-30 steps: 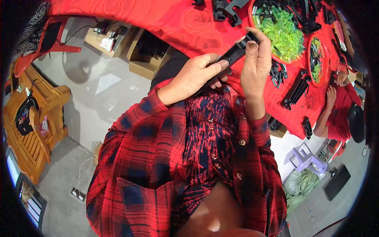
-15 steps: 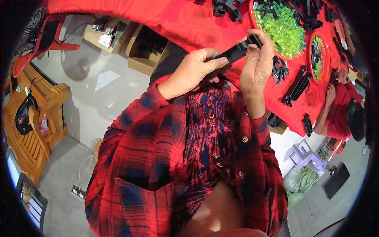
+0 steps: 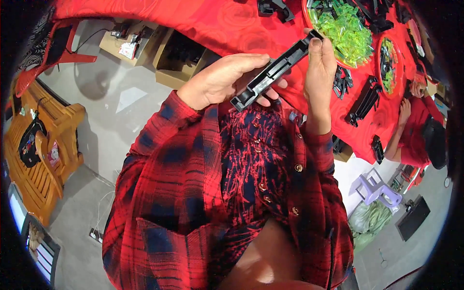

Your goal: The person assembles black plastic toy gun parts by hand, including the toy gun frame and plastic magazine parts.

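Note:
A long black plastic piece [image 3: 276, 71], hollow like a narrow channel, is held aslant between my hands above the edge of the red tablecloth. Its far end is pinched between the thumb and fingers of my right hand [image 3: 320, 60]. Around the near part curls my left hand [image 3: 232, 79], the thumb along one side and fingertips showing beneath. Beyond my right hand stands a red-rimmed tray [image 3: 344, 65] heaped with clear yellow-green plastic pieces [image 3: 343, 34].
Small black parts [image 3: 342, 83] and longer black pieces [image 3: 363, 102] lie on the red tablecloth [image 3: 232, 24]. A smaller tray [image 3: 388, 67] holds mixed pieces. Another person's arm [image 3: 403, 121] rests at the right. Cardboard boxes [image 3: 174, 77] and a wooden bench [image 3: 48, 145] stand left; a purple stool [image 3: 374, 188] stands right.
The black piece has turned so its hollow side shows, and its near end now reaches lower left. My left hand has opened out along it, and my right hand has straightened at its far end.

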The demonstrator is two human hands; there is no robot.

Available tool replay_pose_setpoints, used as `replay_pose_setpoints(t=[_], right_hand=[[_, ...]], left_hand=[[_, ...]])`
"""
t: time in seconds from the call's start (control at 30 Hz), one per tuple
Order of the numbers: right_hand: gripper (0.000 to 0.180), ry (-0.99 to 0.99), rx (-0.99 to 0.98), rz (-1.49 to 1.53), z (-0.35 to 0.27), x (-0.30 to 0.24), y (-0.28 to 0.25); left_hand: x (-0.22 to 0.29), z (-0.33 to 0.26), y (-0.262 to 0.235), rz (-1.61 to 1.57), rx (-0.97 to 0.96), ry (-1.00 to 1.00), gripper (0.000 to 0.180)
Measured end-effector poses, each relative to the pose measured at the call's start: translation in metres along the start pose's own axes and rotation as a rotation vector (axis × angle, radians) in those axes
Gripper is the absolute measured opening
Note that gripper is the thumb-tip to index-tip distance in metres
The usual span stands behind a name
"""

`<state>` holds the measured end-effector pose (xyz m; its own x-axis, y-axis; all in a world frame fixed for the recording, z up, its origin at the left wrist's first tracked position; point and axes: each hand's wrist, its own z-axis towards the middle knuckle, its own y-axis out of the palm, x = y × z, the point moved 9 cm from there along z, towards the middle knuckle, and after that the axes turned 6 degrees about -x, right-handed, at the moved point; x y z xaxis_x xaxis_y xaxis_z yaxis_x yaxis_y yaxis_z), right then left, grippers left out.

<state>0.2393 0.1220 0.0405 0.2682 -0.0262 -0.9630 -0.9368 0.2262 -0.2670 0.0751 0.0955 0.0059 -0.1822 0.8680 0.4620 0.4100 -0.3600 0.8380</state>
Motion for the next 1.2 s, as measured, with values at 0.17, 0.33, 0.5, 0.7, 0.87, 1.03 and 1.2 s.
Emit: replay_pose_setpoints(t=[0.17, 0.33, 0.5, 0.7, 0.87, 1.03, 1.2], right_hand=[[0.034, 0.067, -0.011, 0.086, 0.001, 0.019, -0.001], [0.034, 0.096, -0.042, 0.069, -0.001, 0.022, -0.002], [0.033, -0.301, 0.108, -0.716, -0.027, -0.053, 0.002], [0.057, -0.263, -0.168, -0.784, -0.046, -0.060, 0.039], [0.061, -0.194, -0.237, -0.743, -0.046, -0.051, 0.047], [0.060, -0.212, -0.210, -0.745, -0.046, -0.044, 0.050], [0.056, -0.240, -0.204, -0.759, -0.046, -0.044, 0.050]], left_hand=[[-0.006, 0.003, -0.001, 0.003, -0.025, 0.015, 0.046], [-0.009, 0.006, -0.011, -0.059, -0.005, 0.060, 0.042], [-0.006, 0.005, -0.018, 0.032, 0.121, 0.161, 0.036], [-0.003, 0.001, -0.018, 0.191, 0.261, 0.259, 0.027], [-0.005, -0.003, -0.020, 0.283, 0.279, 0.343, 0.032], [-0.001, -0.004, -0.018, 0.323, 0.293, 0.375, 0.032], [-0.001, -0.007, -0.017, 0.359, 0.287, 0.357, 0.030]])
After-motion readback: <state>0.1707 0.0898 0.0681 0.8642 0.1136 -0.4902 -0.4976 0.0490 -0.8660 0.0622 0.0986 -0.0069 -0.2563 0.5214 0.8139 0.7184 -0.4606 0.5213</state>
